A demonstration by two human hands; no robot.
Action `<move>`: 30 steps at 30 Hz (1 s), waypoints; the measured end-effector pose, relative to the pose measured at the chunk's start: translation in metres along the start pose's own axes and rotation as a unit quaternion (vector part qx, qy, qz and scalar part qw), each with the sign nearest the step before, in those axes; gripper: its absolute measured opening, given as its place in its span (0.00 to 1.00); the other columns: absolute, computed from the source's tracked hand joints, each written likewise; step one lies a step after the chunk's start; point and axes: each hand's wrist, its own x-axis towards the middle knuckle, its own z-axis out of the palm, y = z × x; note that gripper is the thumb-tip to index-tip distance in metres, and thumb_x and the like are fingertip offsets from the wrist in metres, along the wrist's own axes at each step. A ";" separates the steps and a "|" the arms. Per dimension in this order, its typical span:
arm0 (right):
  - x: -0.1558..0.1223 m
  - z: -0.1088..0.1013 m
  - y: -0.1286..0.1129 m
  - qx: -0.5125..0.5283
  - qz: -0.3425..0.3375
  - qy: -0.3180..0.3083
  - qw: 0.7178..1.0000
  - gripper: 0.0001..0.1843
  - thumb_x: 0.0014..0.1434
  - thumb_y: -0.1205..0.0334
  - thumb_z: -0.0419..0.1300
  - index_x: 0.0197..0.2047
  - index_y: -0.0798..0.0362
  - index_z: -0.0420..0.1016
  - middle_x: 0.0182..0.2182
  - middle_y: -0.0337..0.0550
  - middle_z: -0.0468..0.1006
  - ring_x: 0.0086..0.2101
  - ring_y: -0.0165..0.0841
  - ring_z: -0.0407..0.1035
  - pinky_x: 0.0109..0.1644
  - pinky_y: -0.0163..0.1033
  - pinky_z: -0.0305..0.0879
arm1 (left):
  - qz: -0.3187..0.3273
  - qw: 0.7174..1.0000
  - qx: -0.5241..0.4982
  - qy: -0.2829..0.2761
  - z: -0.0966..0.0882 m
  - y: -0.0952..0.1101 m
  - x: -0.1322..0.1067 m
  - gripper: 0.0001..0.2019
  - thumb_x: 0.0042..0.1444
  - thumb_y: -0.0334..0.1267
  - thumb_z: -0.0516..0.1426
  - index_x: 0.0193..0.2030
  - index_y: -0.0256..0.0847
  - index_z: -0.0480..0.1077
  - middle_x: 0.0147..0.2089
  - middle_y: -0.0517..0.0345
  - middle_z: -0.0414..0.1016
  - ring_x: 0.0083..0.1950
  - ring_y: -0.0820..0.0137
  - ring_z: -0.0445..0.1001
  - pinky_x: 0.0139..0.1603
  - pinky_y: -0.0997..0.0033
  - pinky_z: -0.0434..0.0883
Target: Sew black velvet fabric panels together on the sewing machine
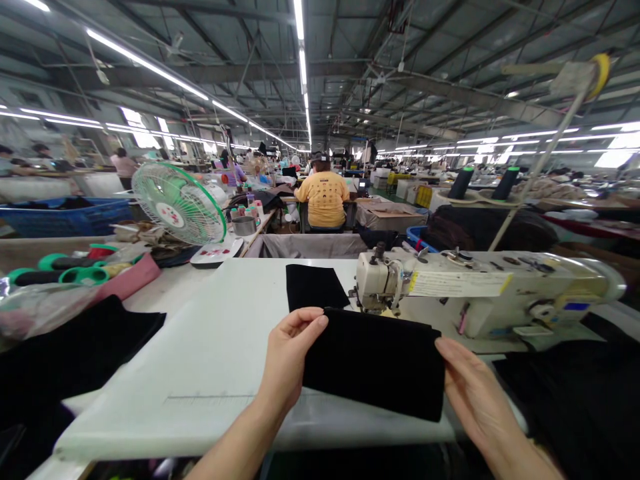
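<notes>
Head camera view: A person's two bare hands hold a black cloth panel [375,367] over the near part of a pale tabletop [220,333], just short of a sewing machine [500,300]. Clock directions run from that panel. At 9 o'clock, the left hand [295,347] pinches the upper corner between thumb and fingers; at 3 o'clock, the right hand [467,377] grips the opposite edge, some of its fingers hidden. The panel spreads nearly flat between them, its long lower edge slanting down toward the right hand.

A second black piece [314,283] lies on the tabletop at 11 o'clock, partly covered in view by the panel; whether the two touch cannot be told. The machine's needle end stands at 12 o'clock, its body stretching toward 2. Ruler markings [210,399] show between 8 and 9 o'clock.

Dark fabric [575,393] lies at 3 o'clock past the right hand, and more black cloth [60,353] at 9. A green-rimmed fan [175,207] stands at 10 o'clock; two dark thread cones [460,183] stand at 1. Between 11 and 12, a co-worker in a yellow shirt [323,199] sits facing away.
</notes>
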 end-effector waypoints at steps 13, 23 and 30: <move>-0.001 -0.001 -0.001 0.003 -0.015 0.024 1.000 0.16 0.36 0.57 0.79 0.31 0.49 0.84 0.31 0.40 0.85 0.34 0.34 0.79 0.41 0.30 0.78 | 0.034 0.999 0.012 0.002 0.003 -0.003 0.006 0.11 0.41 0.40 0.70 0.27 0.38 0.75 0.36 0.57 0.78 0.38 0.71 0.73 0.42 0.72 0.68; -0.012 0.014 -0.017 -0.035 -0.084 -0.016 0.996 0.16 0.43 0.53 0.76 0.34 0.52 0.84 0.34 0.44 0.84 0.39 0.39 0.77 0.51 0.45 0.71 | 0.014 1.000 -0.005 0.020 0.002 0.003 0.012 0.16 0.28 0.33 0.73 0.25 0.41 0.73 0.30 0.65 0.76 0.36 0.75 0.71 0.38 0.81 0.70; -0.011 0.013 -0.018 0.001 -0.092 -0.004 0.996 0.15 0.41 0.56 0.77 0.31 0.51 0.83 0.30 0.37 0.81 0.33 0.30 0.71 0.45 0.37 0.67 | -0.015 0.999 -0.001 0.039 0.008 0.010 0.004 0.17 0.24 0.32 0.73 0.22 0.43 0.72 0.30 0.65 0.76 0.39 0.73 0.70 0.38 0.84 0.71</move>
